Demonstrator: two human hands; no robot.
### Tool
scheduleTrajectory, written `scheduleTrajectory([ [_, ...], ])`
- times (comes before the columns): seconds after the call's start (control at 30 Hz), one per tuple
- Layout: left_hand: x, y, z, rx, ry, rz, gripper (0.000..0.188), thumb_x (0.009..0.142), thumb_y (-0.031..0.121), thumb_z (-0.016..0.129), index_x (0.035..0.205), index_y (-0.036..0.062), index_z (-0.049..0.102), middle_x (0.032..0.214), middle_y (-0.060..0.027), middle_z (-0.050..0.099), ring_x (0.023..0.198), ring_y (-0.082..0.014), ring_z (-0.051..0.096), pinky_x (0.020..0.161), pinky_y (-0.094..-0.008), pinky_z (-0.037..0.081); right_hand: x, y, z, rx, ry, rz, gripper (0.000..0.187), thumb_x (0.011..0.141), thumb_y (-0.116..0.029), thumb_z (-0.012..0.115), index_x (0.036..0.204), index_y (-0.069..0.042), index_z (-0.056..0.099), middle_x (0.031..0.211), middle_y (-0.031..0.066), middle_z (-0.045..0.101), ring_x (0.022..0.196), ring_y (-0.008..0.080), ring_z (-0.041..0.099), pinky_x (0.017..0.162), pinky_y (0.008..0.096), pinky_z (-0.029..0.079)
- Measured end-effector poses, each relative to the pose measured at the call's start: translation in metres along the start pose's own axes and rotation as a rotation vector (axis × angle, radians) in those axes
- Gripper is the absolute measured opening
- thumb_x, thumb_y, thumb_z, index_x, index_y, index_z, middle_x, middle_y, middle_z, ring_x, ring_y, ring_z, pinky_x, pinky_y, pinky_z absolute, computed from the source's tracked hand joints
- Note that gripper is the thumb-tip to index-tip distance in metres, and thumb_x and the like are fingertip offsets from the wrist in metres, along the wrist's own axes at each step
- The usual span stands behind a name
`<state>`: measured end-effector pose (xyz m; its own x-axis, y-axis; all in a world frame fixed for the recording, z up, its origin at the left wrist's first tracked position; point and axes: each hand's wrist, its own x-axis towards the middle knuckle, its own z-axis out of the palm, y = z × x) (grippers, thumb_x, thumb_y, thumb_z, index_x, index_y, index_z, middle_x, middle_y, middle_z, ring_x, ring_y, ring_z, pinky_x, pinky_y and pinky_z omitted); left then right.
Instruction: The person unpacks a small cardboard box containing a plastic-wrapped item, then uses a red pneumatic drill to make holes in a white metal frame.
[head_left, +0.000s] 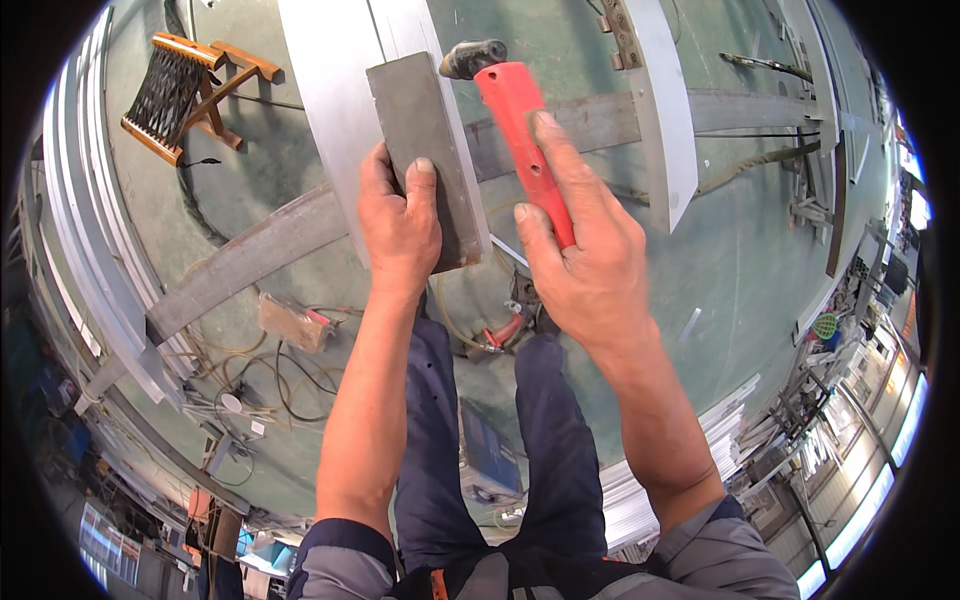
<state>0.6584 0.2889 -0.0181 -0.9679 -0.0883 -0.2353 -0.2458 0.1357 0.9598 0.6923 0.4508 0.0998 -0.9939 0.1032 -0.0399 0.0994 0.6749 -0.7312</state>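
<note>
My left hand (400, 222) is closed around a flat, dark grey rectangular metal bar (413, 112), with the thumb on its upper face. The bar lies lengthwise along a long silver-white metal profile (330, 70). In my right hand (592, 245) is a hammer with a red handle (517, 115). Its dark, rounded head is just right of the bar's far end, apart from it. My right index finger stretches along the handle, and the palm hides the handle's near end.
A grey crossbeam (250, 255) supports the profile. Another silver profile (665, 130) with a hinge-like fitting stands to the right. A folding stool (172, 95) is at far left. Hoses, a plastic-wrapped packet (292, 322) and a red-and-dark power tool (510, 325) lie on the green floor.
</note>
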Motion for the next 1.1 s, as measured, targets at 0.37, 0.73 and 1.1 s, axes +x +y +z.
scheduleTrajectory([
  [0.37, 0.0004, -0.0036, 0.0025, -0.026, 0.015, 0.008, 0.036, 0.101, 0.01, 0.062, 0.133, -0.0048, 0.055, 0.119, -0.0139, 0.066, 0.106, -0.0202, 0.063, 0.095, -0.0325, 0.05, -0.0014, -0.0023, 0.0054, -0.037, -0.021, 0.006, 0.067, 0.085, 0.007, 0.068, 0.149, 0.0, 0.05, 0.141, 0.021, 0.062, 0.122, 0.0361, 0.066, 0.099, 0.0401, 0.054],
  [0.73, -0.0014, 0.0007, 0.001, 0.132, 0.02, 0.044, 0.034, 0.102, 0.013, 0.063, 0.129, -0.0066, 0.057, 0.11, -0.0104, 0.068, 0.098, -0.0146, 0.063, 0.089, -0.0297, 0.051, -0.0025, -0.0014, 0.0067, -0.05, -0.032, 0.003, 0.068, 0.086, 0.005, 0.068, 0.15, 0.001, 0.047, 0.143, 0.0216, 0.06, 0.123, 0.0387, 0.065, 0.099, 0.0414, 0.054],
  [1.1, -0.0004, -0.0015, 0.0032, 0.027, 0.039, 0.014, 0.036, 0.1, 0.013, 0.064, 0.132, -0.0034, 0.057, 0.113, -0.0172, 0.07, 0.1, -0.025, 0.067, 0.091, -0.0359, 0.053, -0.0037, -0.0002, 0.0092, -0.025, -0.029, 0.0, 0.068, 0.086, 0.006, 0.068, 0.15, 0.002, 0.046, 0.145, 0.0212, 0.058, 0.125, 0.0389, 0.064, 0.099, 0.0413, 0.055],
])
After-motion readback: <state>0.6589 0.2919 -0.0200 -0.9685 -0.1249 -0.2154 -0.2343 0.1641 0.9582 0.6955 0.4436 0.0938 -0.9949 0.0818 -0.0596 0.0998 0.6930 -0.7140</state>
